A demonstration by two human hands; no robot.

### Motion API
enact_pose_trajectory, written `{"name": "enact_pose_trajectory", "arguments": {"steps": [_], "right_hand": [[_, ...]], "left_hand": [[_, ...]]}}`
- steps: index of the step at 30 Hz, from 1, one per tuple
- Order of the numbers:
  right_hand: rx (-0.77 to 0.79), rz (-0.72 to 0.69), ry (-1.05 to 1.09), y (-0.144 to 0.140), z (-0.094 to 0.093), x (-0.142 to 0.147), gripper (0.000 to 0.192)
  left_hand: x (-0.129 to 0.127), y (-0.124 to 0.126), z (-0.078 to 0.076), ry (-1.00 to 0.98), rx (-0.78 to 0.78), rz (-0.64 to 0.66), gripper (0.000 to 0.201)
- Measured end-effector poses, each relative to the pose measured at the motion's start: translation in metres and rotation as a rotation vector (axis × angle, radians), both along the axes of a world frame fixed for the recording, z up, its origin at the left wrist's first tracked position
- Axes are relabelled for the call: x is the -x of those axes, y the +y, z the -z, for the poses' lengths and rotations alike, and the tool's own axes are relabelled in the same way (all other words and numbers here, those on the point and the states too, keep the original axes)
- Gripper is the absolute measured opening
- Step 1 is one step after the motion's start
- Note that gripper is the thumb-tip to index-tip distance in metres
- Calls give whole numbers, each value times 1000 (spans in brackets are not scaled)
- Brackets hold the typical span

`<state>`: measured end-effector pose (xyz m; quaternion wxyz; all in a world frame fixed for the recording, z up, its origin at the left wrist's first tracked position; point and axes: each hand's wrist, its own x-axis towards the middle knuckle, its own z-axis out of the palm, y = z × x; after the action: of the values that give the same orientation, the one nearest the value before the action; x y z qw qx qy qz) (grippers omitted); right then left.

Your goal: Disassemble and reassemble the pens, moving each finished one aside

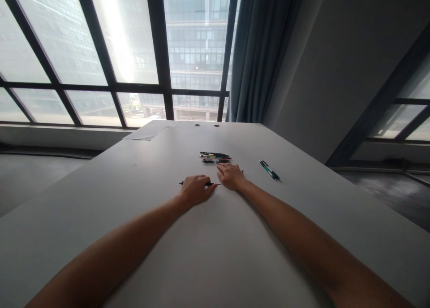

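Now both hands out flat on a big white counter [134, 182]; left hand [195, 189] resting palm down on a thin black pen [182, 183], fingers loosely curled over it; one end of the pen poking out on the left of the hand, the tip showing on the right near the thumb; hard to tell if gripped tight or only covered; right hand [231, 175] just beside the left, palm down, fingers spread a little and pointing away, holding nothing; fingertips close to a small pile of pens [215, 157], maybe touching the nearest one, too small to be sure; pile lying in a tight row, side by side, with bits of yellow, green and red showing; one more green and black pen [270, 170] lying alone, off to the right, well apart from the pile and from the hands; both bare arms stretched long across the counter; far end of the counter with a sheet of paper [151, 130] at the left corner and two small round holes [197, 125] near the edge; behind it a big window [134, 52] with dark bars and tall buildings outside; blue curtain [262, 52] hanging to the right of the window; plain grey wall [336, 75] next to the curtain.
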<state>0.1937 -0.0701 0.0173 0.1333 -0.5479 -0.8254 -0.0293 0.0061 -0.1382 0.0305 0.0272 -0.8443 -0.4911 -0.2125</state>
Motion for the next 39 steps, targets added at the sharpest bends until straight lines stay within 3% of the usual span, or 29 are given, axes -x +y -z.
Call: {"name": "enact_pose_trajectory", "arguments": {"steps": [6, 13, 17, 26, 29, 34, 39], "right_hand": [[-130, -13, 149, -33, 3, -8, 31], [-135, -303, 365, -78, -3, -15, 26], [-147, -336, 420, -78, -5, -13, 9], [-196, -306, 499, -67, 0, -18, 8], [-198, -253, 537, -65, 1, -19, 8], [-166, -163, 620, -63, 2, -20, 5], [-194, -272, 516, -72, -3, -14, 7]], "left_hand": [[-1, 0, -2, -13, 22, -10, 42], [0, 1, 1, -23, 2, 61, 42], [1, 2, 3, -36, -14, 118, 40], [1, 2, 5, -66, -34, 225, 30], [2, 2, 6, -77, -35, 195, 27], [1, 2, 7, -78, -29, 34, 23], [1, 3, 9, -67, -58, 70, 33]]}}
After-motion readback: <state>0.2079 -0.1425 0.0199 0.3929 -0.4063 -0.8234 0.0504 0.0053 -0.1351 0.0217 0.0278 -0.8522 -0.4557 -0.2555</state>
